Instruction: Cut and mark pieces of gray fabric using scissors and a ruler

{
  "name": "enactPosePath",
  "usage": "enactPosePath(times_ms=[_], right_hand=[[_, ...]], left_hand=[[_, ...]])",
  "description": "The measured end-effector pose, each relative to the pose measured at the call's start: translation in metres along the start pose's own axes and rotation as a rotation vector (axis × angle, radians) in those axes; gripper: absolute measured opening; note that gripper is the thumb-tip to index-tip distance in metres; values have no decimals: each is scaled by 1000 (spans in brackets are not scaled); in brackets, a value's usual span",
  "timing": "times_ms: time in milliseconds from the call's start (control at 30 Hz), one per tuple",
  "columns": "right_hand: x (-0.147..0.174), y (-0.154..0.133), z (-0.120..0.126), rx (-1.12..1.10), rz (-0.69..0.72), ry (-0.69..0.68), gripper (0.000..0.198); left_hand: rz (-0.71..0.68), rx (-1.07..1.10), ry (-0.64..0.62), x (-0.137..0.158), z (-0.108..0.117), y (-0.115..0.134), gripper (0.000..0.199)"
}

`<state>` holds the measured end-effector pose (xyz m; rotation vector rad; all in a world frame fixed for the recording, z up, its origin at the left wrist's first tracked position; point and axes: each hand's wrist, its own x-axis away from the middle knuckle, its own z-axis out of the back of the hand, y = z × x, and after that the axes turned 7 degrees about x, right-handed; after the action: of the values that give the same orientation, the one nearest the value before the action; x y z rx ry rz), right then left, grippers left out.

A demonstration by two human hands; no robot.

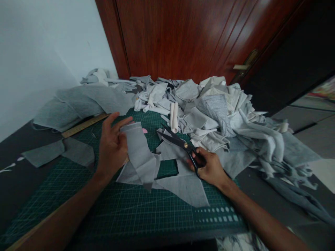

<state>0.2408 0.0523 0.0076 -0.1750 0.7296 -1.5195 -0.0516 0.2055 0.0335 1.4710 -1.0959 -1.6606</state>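
In the head view, my left hand (pixel 113 146) grips a grey fabric piece (pixel 138 148) near its upper left edge, and the cloth hangs to the right of my fingers. My right hand (pixel 209 165) is closed round the handles of black scissors (pixel 180 141). Their blades stand slightly apart and point up and left, above another part of the grey cloth. More grey cut fabric (pixel 183 190) lies flat between my hands on the green cutting mat (pixel 136 216), with a gap through which the mat shows. I cannot tell whether these pieces are joined.
A heap of grey and off-white fabric scraps (pixel 188 92) fills the back and right. Larger grey cloth (pixel 78 101) lies at the left above a wooden ruler (pixel 83 125). Two grey pieces (pixel 78 151) rest below it. A brown door (pixel 178 38) stands behind.
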Motion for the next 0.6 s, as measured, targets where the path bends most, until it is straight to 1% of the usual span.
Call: enactPosePath(times_ms=[67,133,200,233,267,300,333,367,433,467,500,533,600], right_hand=[[0,0,0,16,0,-5,23],[-1,1,0,31,-8,-9,23],[-2,1,1,48,-26,-11,22],[-3,2,2,61,-35,-12,21],[-3,3,2,76,-46,-11,20],[-4,4,2,94,-60,-8,20],[-5,6,3,110,-78,-3,20],[-6,7,3,121,-100,5,20],[-8,10,4,121,-141,24,20],[-9,11,4,113,-154,32,21],[-9,12,4,105,-158,39,21],[-10,13,4,99,-158,43,21],[-11,14,4,89,-151,43,20]], left_hand=[[-83,-155,-5,-5,7,-7,75],[-112,-319,9,-9,12,-10,83],[-182,-512,19,-11,14,-7,79],[-237,-606,-2,-11,14,-4,72],[-291,-677,-52,-11,13,-1,62],[-332,-705,-142,-10,12,2,51],[-349,-692,-273,-8,10,5,42],[-340,-651,-434,-5,7,6,36],[-273,-557,-753,1,2,7,33],[-237,-532,-872,5,0,5,33],[-211,-523,-951,8,-1,4,33],[-195,-523,-995,10,-1,2,31],[-180,-527,-1020,10,0,-2,26]])
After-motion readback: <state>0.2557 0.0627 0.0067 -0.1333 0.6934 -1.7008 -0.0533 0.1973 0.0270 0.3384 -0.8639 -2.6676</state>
